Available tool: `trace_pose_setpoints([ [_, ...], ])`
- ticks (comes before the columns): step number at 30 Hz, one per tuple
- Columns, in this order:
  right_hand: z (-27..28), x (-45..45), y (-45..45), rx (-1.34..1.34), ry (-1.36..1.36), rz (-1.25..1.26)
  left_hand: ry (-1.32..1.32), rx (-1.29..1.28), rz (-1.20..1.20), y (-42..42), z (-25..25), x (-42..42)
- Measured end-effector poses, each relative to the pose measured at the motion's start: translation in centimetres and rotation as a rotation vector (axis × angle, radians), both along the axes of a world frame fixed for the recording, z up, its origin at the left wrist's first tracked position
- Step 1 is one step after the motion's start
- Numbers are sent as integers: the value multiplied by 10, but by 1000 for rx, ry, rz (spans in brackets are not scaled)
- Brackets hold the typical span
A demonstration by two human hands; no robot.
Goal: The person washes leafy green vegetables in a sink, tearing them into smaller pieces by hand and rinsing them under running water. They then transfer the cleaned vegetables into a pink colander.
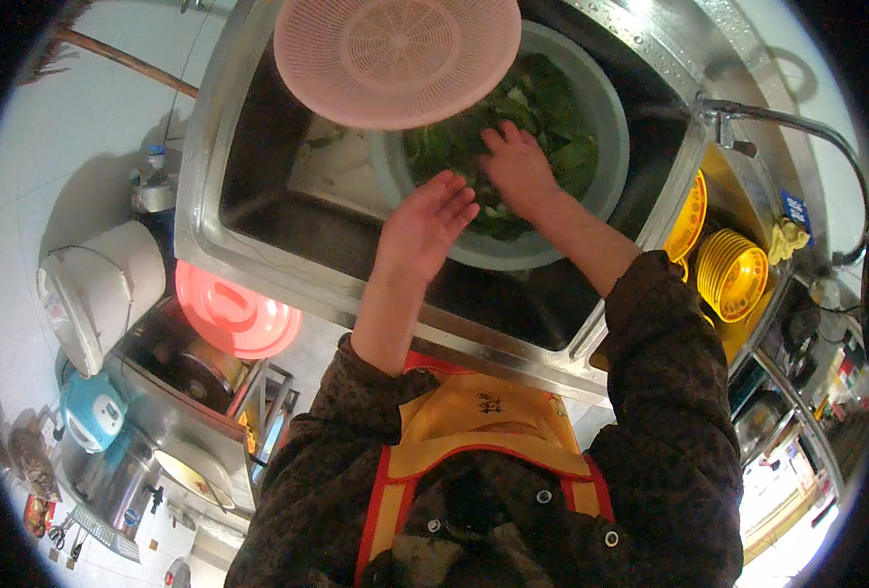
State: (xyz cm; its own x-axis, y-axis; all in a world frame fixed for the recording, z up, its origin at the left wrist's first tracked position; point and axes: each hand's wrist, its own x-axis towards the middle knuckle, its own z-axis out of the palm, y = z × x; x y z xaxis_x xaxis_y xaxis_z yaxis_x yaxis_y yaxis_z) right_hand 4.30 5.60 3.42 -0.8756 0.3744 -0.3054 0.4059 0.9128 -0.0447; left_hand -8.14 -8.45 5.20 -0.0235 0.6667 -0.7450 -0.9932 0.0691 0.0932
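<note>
A large round basin (pixel 611 158) stands in a stainless steel sink, holding leafy greens (pixel 574 147) that look to be in water. My right hand (pixel 519 165) is over the greens with its fingers bent down towards them; whether it pinches a leaf cannot be told. My left hand (pixel 431 220) is at the basin's near left rim, palm turned inward, fingers apart, holding nothing. Beyond my hands a pink plastic colander (pixel 398 66) covers the basin's far left part and hides some of the greens.
A steel faucet (pixel 780 114) curves over the sink's right side. Stacked yellow bowls (pixel 732 275) stand in the compartment at right, near a yellow cloth or glove (pixel 787 241). Left of the sink are a pink plastic lid (pixel 236 309) and a white bucket (pixel 111 287). Pale scraps lie on the sink floor.
</note>
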Motion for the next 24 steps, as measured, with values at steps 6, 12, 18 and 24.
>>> trace_pose_setpoints([
  [6,-28,31,-5,-16,-100,-10,-17,15,3,0,-5,-1],
  [12,13,16,23,-188,67,-420,111,-9,-28,0,1,3],
  [18,47,13,-3,-1185,272,-955,468,-37,-180,9,18,13],
  [24,41,18,-35,-867,564,-871,781,-100,-346,9,22,17],
])
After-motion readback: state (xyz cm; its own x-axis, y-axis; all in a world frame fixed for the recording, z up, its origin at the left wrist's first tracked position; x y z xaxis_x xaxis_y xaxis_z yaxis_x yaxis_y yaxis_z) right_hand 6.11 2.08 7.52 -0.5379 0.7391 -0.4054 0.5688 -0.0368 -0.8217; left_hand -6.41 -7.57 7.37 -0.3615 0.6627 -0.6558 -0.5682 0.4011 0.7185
